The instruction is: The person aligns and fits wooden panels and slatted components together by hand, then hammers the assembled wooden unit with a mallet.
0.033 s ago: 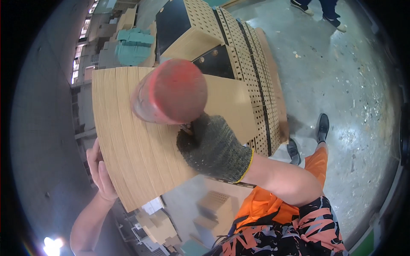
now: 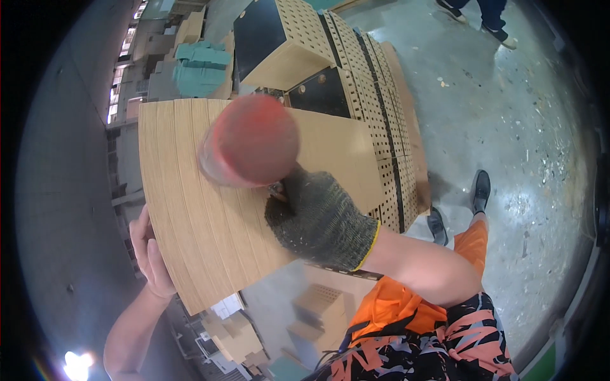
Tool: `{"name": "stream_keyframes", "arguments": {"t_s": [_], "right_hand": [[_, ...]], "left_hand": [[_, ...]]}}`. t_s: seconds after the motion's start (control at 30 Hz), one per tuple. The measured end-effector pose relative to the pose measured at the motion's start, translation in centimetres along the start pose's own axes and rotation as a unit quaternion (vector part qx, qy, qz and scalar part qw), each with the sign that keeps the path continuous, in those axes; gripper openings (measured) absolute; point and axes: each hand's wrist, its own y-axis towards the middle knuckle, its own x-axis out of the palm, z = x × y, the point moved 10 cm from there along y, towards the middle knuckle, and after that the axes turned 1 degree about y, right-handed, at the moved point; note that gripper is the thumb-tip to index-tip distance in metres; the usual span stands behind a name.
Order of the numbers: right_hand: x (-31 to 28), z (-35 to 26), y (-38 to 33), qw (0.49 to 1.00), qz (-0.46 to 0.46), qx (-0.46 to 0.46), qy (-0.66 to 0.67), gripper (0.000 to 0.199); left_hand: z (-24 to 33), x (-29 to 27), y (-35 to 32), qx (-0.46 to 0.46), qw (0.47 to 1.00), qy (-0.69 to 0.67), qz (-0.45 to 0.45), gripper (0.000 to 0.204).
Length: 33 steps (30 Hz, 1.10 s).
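Closest to the camera, over a wood-toned box (image 2: 213,238), hangs a blurred red-headed tool (image 2: 254,136), a mallet by its look; whether its head touches the wood is hidden. The gloved right hand (image 2: 327,219) is closed round what seems to be its handle, mostly out of sight. Just beneath is the box, its grooved face toward the camera and a smooth part to the right. The bare left hand (image 2: 151,260) lies along its left edge, fingers loosely bent; some are partly behind the wood, so how firmly it holds cannot be told. Work on this box looks under way rather than finished, since the tool is over it; how much is left does not show. Beyond stands a stack of perforated units (image 2: 362,82) with black panels (image 2: 260,41), seemingly already put together. Farther off are a green pile (image 2: 202,70) and, across the grey floor (image 2: 445,95), another person's legs (image 2: 490,13).
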Motion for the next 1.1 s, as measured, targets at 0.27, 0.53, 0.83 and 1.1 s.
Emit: {"name": "stream_keyframes", "arguments": {"t_s": [0.27, 0.53, 0.83, 1.1], "right_hand": [[1.4, 0.6, -0.8, 0.999, -0.046, 0.001, 0.0, 0.032], [0.2, 2.0, -1.8, 0.998, -0.051, 0.03, -0.038, 0.033], [-8.7, 20.0, -7.0, 0.981, 0.165, 0.083, -0.055, 0.015], [-6.0, 30.0, -12.2, 0.962, 0.151, 0.201, -0.11, 0.018]], "left_hand": [[1.3, -0.2, -0.2, 0.031, 0.999, 0.04, 0.006, 0.041], [1.5, 0.7, 0.3, 0.077, 0.982, 0.171, 0.005, 0.049], [-3.9, -3.3, -2.8, -0.059, 0.998, 0.03, 0.011, 0.04], [0.2, -0.1, -0.9, 0.024, 0.981, 0.192, 0.013, 0.044]]}}
